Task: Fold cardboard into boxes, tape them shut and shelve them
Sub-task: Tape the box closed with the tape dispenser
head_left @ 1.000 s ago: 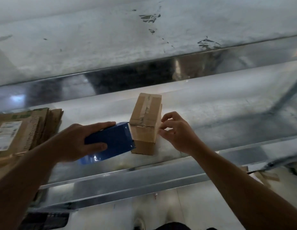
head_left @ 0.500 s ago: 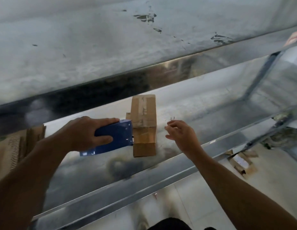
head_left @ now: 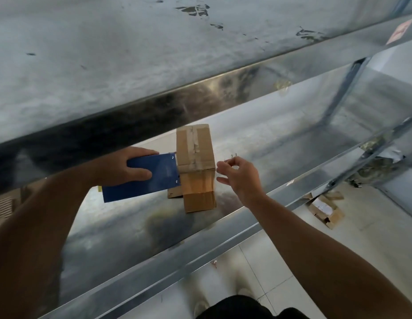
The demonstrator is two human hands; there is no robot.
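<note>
The left grip (head_left: 124, 168) was clamped round a flat blue tape dispenser (head_left: 152, 180) touching the small taped brown cardboard box (head_left: 195, 162) on the steel shelf (head_left: 281, 139); the right grip (head_left: 239, 176) hovered slack, empty, just beside it. A tug on the tape could topple the unheld box

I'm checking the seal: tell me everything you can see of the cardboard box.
The cardboard box is small, brown and closed, standing on the metal shelf. A wrinkled strip of tape runs along its top seam and down the near face. A blue tape dispenser, gripped by the left hand, meets its left side. The right hand hovers just right of it, not touching.
</note>
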